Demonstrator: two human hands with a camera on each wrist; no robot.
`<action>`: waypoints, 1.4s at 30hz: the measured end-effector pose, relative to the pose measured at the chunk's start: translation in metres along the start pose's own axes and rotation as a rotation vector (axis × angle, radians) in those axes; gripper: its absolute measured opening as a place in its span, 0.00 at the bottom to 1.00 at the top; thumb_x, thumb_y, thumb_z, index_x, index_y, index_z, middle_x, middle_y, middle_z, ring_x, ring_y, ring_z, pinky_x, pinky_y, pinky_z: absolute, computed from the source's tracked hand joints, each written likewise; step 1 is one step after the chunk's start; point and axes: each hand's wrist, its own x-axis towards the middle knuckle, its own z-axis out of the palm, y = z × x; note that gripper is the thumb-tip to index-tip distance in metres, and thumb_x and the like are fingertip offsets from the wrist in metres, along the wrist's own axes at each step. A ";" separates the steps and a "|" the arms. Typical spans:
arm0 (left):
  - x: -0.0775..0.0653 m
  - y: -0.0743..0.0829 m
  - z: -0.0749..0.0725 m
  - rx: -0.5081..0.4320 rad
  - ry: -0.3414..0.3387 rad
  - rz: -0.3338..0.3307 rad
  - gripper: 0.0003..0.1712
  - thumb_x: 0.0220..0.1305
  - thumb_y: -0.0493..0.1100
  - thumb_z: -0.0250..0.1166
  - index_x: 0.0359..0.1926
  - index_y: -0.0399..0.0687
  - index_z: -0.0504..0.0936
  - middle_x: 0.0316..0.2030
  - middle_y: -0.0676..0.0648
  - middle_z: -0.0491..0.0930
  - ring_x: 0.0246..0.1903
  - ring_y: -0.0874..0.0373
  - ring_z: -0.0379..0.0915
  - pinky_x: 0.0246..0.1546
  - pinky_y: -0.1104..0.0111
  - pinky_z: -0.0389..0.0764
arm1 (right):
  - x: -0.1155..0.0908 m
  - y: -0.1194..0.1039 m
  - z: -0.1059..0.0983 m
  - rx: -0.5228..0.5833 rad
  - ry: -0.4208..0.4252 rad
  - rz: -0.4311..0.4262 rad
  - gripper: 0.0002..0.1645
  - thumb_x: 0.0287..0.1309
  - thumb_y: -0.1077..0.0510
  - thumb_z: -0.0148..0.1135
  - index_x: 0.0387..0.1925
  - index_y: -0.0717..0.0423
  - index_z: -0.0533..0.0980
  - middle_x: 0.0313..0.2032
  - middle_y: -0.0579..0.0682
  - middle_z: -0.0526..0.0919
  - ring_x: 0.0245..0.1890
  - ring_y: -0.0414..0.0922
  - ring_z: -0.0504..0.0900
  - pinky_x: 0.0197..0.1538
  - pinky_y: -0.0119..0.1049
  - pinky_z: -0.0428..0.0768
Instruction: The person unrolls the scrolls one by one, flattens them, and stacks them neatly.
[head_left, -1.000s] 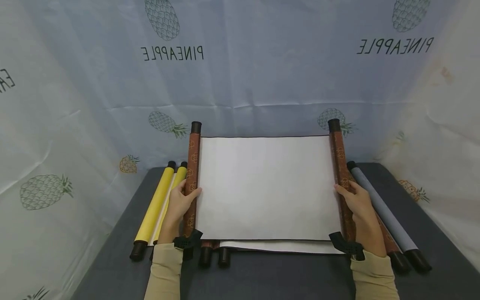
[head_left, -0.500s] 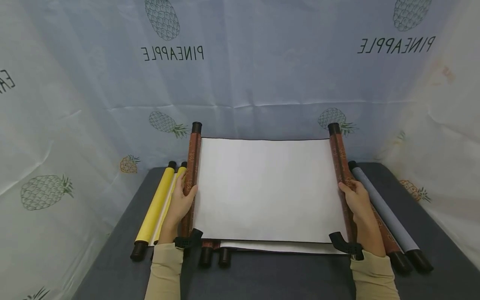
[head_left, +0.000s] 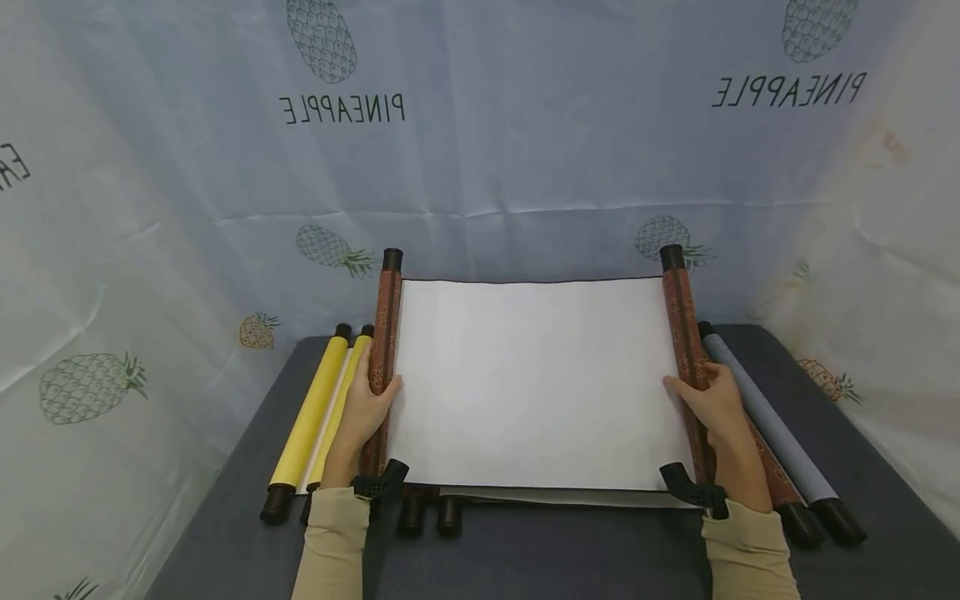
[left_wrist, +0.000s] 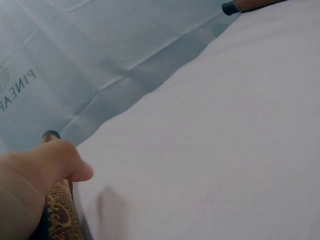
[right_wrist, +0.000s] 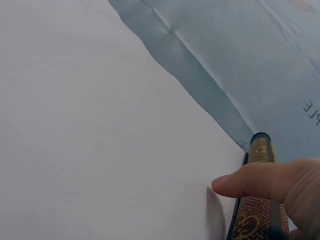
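A partly unrolled scroll with a blank white sheet is stretched between two brown patterned rollers with black end caps. My left hand grips the left roller, its thumb lying over the inner side by the sheet. On the other side my right hand holds the right roller, thumb across its front. Both wrist views show the thumb over a roller, with the gold-patterned left roller and right roller beneath. The curled fingers behind the rollers are mostly hidden.
Under the held scroll lies another scroll, with dark end caps showing. A yellow scroll rests at the left of the dark table. A grey roll lies at the right beside a brown one. A pineapple-print curtain hangs behind.
The held scroll has come slightly lower and nearer, covering more of the scroll beneath. The right roller has turned a little, and both hands have kept their hold.
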 end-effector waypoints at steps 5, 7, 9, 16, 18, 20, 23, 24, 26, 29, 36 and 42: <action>0.000 -0.005 0.001 0.058 0.028 0.002 0.58 0.56 0.44 0.70 0.77 0.44 0.40 0.77 0.37 0.41 0.77 0.38 0.36 0.72 0.39 0.49 | 0.000 0.002 -0.005 -0.051 -0.017 -0.006 0.58 0.61 0.48 0.60 0.74 0.68 0.35 0.74 0.71 0.37 0.74 0.70 0.43 0.70 0.66 0.55; -0.001 -0.005 0.001 0.066 0.036 0.002 0.59 0.54 0.43 0.72 0.76 0.43 0.42 0.76 0.36 0.42 0.76 0.37 0.37 0.72 0.39 0.49 | 0.000 0.002 -0.007 -0.058 -0.020 0.007 0.58 0.60 0.48 0.61 0.74 0.68 0.35 0.74 0.71 0.37 0.74 0.70 0.44 0.70 0.66 0.55; -0.001 -0.004 0.000 0.062 0.037 -0.003 0.59 0.53 0.42 0.73 0.76 0.43 0.43 0.76 0.35 0.43 0.76 0.36 0.38 0.71 0.38 0.49 | 0.001 0.002 -0.008 -0.066 -0.018 0.021 0.59 0.60 0.48 0.61 0.74 0.68 0.35 0.74 0.71 0.37 0.73 0.70 0.44 0.70 0.66 0.55; -0.003 -0.004 -0.003 0.024 0.029 -0.033 0.58 0.54 0.41 0.72 0.76 0.43 0.43 0.76 0.36 0.43 0.75 0.33 0.39 0.70 0.38 0.52 | 0.002 0.006 -0.010 -0.071 -0.020 0.047 0.58 0.61 0.48 0.60 0.73 0.70 0.35 0.74 0.72 0.38 0.73 0.71 0.46 0.70 0.67 0.56; -0.003 -0.005 -0.004 0.006 0.030 -0.038 0.57 0.55 0.40 0.71 0.76 0.43 0.43 0.76 0.35 0.42 0.74 0.31 0.40 0.69 0.37 0.54 | 0.003 0.006 -0.011 -0.062 -0.020 0.053 0.57 0.62 0.48 0.59 0.73 0.70 0.35 0.74 0.72 0.38 0.73 0.71 0.46 0.70 0.66 0.55; -0.003 -0.006 -0.005 -0.017 0.030 -0.052 0.55 0.56 0.39 0.69 0.75 0.42 0.43 0.76 0.34 0.43 0.73 0.30 0.42 0.67 0.36 0.57 | 0.003 0.007 -0.012 -0.052 -0.019 0.060 0.57 0.62 0.48 0.59 0.73 0.70 0.35 0.74 0.72 0.38 0.73 0.71 0.46 0.70 0.66 0.55; -0.003 -0.009 -0.007 -0.035 0.033 -0.068 0.50 0.59 0.37 0.67 0.73 0.39 0.45 0.75 0.32 0.43 0.73 0.29 0.43 0.65 0.36 0.61 | 0.003 0.007 -0.012 -0.038 -0.024 0.065 0.55 0.63 0.48 0.57 0.73 0.70 0.36 0.74 0.71 0.38 0.73 0.71 0.46 0.71 0.66 0.55; -0.003 -0.010 -0.007 -0.038 0.034 -0.070 0.48 0.59 0.36 0.66 0.73 0.38 0.46 0.74 0.31 0.44 0.73 0.29 0.44 0.64 0.36 0.62 | 0.003 0.007 -0.012 -0.035 -0.024 0.064 0.55 0.63 0.49 0.57 0.73 0.70 0.36 0.74 0.71 0.38 0.73 0.70 0.46 0.71 0.66 0.55; -0.003 -0.011 -0.008 -0.042 0.030 -0.075 0.45 0.61 0.35 0.64 0.72 0.36 0.47 0.74 0.31 0.45 0.73 0.30 0.44 0.64 0.36 0.63 | 0.003 0.007 -0.012 -0.031 -0.019 0.060 0.53 0.63 0.50 0.57 0.73 0.70 0.37 0.74 0.71 0.39 0.73 0.70 0.46 0.71 0.65 0.55; -0.003 -0.012 -0.008 -0.036 0.024 -0.065 0.43 0.62 0.33 0.62 0.72 0.35 0.47 0.74 0.31 0.45 0.73 0.29 0.44 0.63 0.37 0.64 | 0.002 0.007 -0.012 -0.030 -0.008 0.051 0.52 0.63 0.52 0.57 0.73 0.70 0.39 0.74 0.71 0.40 0.73 0.70 0.48 0.71 0.65 0.56; -0.003 -0.013 -0.008 -0.031 0.016 -0.035 0.41 0.63 0.34 0.60 0.72 0.35 0.49 0.71 0.29 0.54 0.69 0.30 0.55 0.60 0.39 0.68 | 0.001 0.009 -0.015 -0.038 0.007 0.037 0.51 0.63 0.50 0.56 0.74 0.69 0.40 0.74 0.70 0.40 0.73 0.70 0.47 0.71 0.65 0.55; -0.003 -0.013 -0.011 0.016 0.009 -0.052 0.42 0.64 0.38 0.61 0.73 0.33 0.50 0.72 0.30 0.52 0.71 0.33 0.52 0.66 0.38 0.61 | 0.000 0.010 -0.018 -0.059 0.027 0.005 0.47 0.65 0.48 0.54 0.72 0.70 0.46 0.72 0.73 0.48 0.69 0.69 0.55 0.67 0.64 0.61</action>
